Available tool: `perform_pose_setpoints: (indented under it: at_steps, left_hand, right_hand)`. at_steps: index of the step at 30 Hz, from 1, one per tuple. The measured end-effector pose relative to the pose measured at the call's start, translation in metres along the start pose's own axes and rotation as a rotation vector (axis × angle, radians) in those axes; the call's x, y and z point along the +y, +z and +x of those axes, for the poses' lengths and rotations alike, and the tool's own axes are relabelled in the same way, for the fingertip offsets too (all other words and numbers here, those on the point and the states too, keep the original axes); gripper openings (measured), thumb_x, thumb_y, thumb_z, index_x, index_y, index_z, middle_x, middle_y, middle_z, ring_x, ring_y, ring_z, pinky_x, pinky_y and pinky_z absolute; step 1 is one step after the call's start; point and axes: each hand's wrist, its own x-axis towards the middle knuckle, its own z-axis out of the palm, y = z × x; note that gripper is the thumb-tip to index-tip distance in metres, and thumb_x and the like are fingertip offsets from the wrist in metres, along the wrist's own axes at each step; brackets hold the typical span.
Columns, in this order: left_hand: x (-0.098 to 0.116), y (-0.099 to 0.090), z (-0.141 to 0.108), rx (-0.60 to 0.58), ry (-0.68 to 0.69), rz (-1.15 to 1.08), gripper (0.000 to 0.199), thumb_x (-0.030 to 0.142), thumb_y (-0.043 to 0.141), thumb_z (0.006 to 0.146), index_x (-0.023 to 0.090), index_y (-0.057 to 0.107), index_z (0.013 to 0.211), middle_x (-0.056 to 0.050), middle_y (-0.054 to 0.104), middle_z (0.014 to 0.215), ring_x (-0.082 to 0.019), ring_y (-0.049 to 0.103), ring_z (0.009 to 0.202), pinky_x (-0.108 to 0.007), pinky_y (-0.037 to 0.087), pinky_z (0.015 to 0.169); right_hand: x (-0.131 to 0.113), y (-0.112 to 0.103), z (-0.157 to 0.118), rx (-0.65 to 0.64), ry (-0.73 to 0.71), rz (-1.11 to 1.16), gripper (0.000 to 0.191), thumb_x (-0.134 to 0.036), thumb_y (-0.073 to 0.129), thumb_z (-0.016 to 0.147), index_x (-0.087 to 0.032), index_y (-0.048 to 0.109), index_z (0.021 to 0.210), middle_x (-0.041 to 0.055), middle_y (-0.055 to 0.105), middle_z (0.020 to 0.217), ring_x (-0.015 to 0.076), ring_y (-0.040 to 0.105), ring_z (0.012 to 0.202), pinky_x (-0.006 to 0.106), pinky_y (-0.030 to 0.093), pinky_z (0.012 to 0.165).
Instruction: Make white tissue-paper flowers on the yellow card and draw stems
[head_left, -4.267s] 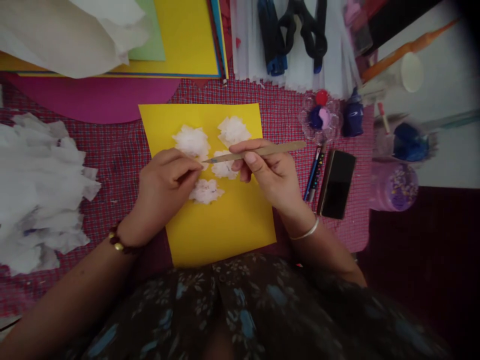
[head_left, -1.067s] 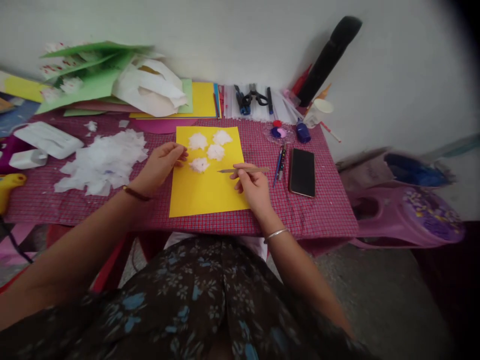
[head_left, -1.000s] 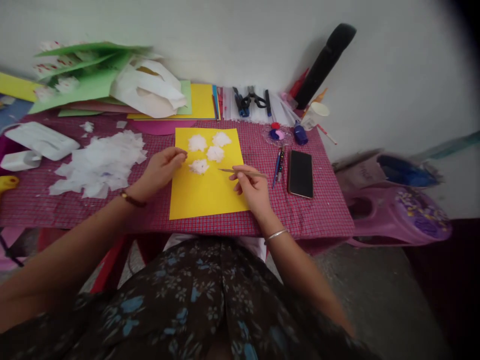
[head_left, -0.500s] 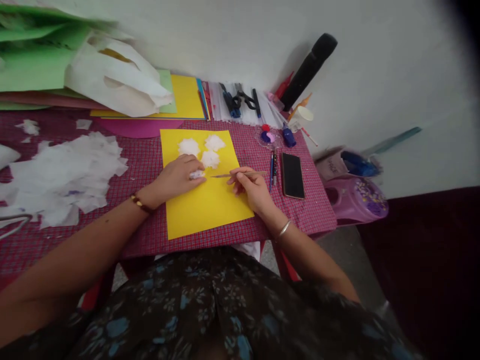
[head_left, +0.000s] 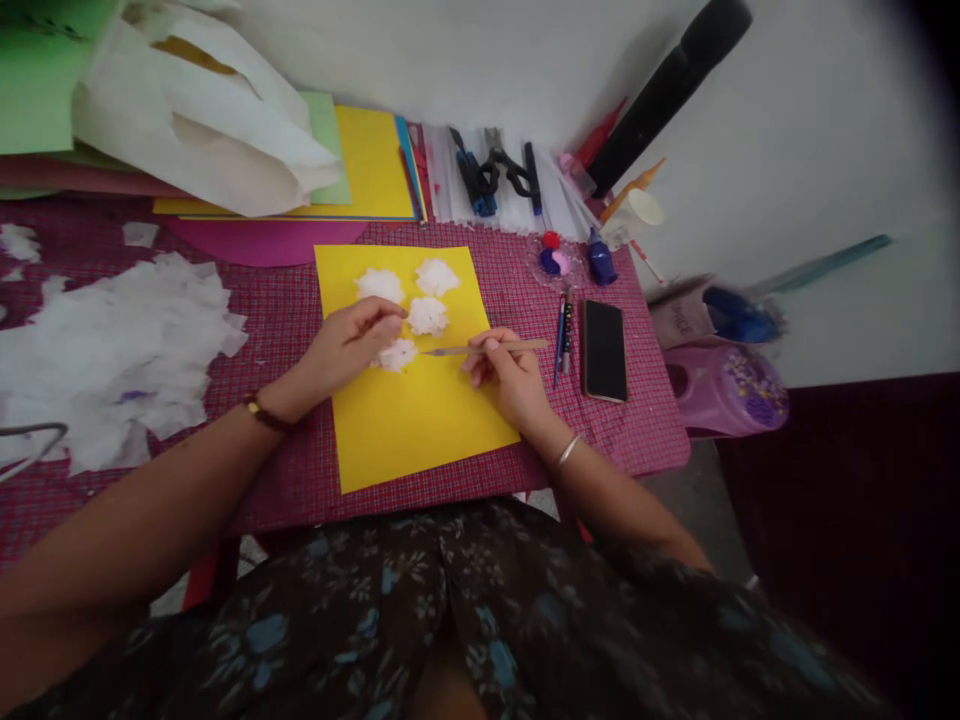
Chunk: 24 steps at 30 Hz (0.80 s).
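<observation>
A slim wooden brush [head_left: 459,351] with a pale, flattened handle and a dark pointed tip is clamped in the fingers of the right hand [head_left: 514,382], over the yellow sheet [head_left: 424,425] by the front edge of the tabletop [head_left: 637,435]. Its tip is just beside the nearest of four ruffled white paper rosettes [head_left: 397,356], which are grouped on the smooth sheet's rear half. The left hand [head_left: 346,348] curves over the sheet's left edge, near that rosette; whether its fingertips meet or hold anything, I cannot tell. Toward the tabletop's left edge spreads a jagged heap of thin white paper [head_left: 127,345]. Toward the right edge lie two slender pens [head_left: 562,342] and a glossy black phone [head_left: 604,350]. Farther back sits a clear scalloped dish [head_left: 535,265] bearing red, dark blue and pink rounds. Black-handled scissors [head_left: 517,178] rest along the rear edge.
</observation>
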Motion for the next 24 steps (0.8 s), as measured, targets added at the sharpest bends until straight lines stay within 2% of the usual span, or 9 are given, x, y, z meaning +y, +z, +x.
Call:
perform_pose_setpoints:
  at_steps: [2, 4, 8, 13, 16, 18, 20, 24]
  left_hand:
    - [-0.003, 0.001, 0.005, 0.097, -0.071, -0.205, 0.029, 0.048, 0.071, 0.098, 0.02, 0.078, 0.092, -0.004, 0.069, 0.078, -0.016, 0.059, 0.065, -0.027, 0.047, 0.06]
    - [-0.007, 0.004, 0.011, 0.165, -0.08, -0.324, 0.033, 0.047, 0.068, 0.101, 0.019, 0.075, 0.085, -0.005, 0.069, 0.076, -0.014, 0.06, 0.064, -0.026, 0.049, 0.06]
    - [-0.01, 0.013, 0.02, 0.279, -0.08, -0.464, 0.032, 0.035, 0.059, 0.108, 0.02, 0.068, 0.081, -0.003, 0.067, 0.076, -0.013, 0.061, 0.066, -0.025, 0.05, 0.064]
    - [-0.002, 0.025, 0.02, 0.428, -0.124, -0.557, 0.032, 0.018, 0.05, 0.107, 0.021, 0.059, 0.077, -0.001, 0.062, 0.079, -0.014, 0.059, 0.07, -0.028, 0.05, 0.072]
    - [0.002, 0.032, 0.017, 0.434, -0.138, -0.578, 0.032, 0.015, 0.051, 0.105, 0.021, 0.058, 0.074, -0.001, 0.061, 0.079, -0.015, 0.059, 0.074, -0.029, 0.05, 0.075]
    - [0.003, 0.034, 0.016, 0.41, -0.151, -0.587, 0.032, 0.014, 0.051, 0.104, 0.022, 0.058, 0.074, -0.001, 0.062, 0.08, -0.015, 0.059, 0.075, -0.029, 0.051, 0.075]
    - [0.0, 0.034, 0.018, 0.381, -0.179, -0.607, 0.028, 0.015, 0.051, 0.104, 0.022, 0.058, 0.077, -0.001, 0.063, 0.081, -0.014, 0.06, 0.074, -0.029, 0.053, 0.076]
    - [-0.008, 0.03, 0.022, 0.319, -0.201, -0.621, 0.013, 0.015, 0.054, 0.098, 0.023, 0.055, 0.087, 0.001, 0.063, 0.081, -0.013, 0.061, 0.072, -0.028, 0.055, 0.075]
  right_hand:
    - [0.002, -0.003, 0.003, 0.06, -0.01, -0.008, 0.044, -0.068, 0.076, 0.091, -0.025, 0.066, 0.097, -0.0032, 0.073, 0.071, 0.0103, 0.059, 0.051, 0.024, 0.049, 0.049]
    - [0.002, -0.003, 0.006, 0.084, -0.023, -0.05, 0.045, -0.068, 0.078, 0.089, -0.025, 0.067, 0.097, -0.003, 0.073, 0.072, 0.0107, 0.06, 0.052, 0.024, 0.05, 0.051]
    - [0.0, 0.008, 0.003, 0.134, -0.08, -0.153, 0.049, -0.071, 0.079, 0.085, -0.025, 0.072, 0.102, -0.0006, 0.077, 0.079, 0.012, 0.062, 0.057, 0.026, 0.051, 0.055]
    - [-0.002, 0.03, -0.013, 0.128, -0.129, -0.426, 0.055, -0.076, 0.076, 0.086, -0.025, 0.079, 0.106, 0.0037, 0.082, 0.094, 0.0143, 0.066, 0.066, 0.032, 0.057, 0.069]
    - [-0.001, 0.036, -0.025, 0.083, -0.145, -0.552, 0.052, -0.074, 0.073, 0.091, -0.024, 0.08, 0.105, 0.0062, 0.082, 0.104, 0.0178, 0.071, 0.081, 0.036, 0.06, 0.083]
    - [-0.002, 0.037, -0.031, 0.042, -0.143, -0.616, 0.051, -0.073, 0.073, 0.092, -0.024, 0.081, 0.104, 0.0072, 0.081, 0.108, 0.021, 0.073, 0.096, 0.039, 0.059, 0.095]
    - [-0.003, 0.037, -0.035, 0.028, -0.13, -0.632, 0.049, -0.071, 0.075, 0.092, -0.024, 0.081, 0.104, 0.0074, 0.08, 0.11, 0.0223, 0.073, 0.104, 0.04, 0.057, 0.102]
    - [-0.003, 0.036, -0.036, 0.148, -0.121, -0.567, 0.047, -0.07, 0.072, 0.094, -0.026, 0.08, 0.105, 0.0062, 0.08, 0.112, 0.0179, 0.07, 0.083, 0.038, 0.058, 0.092]
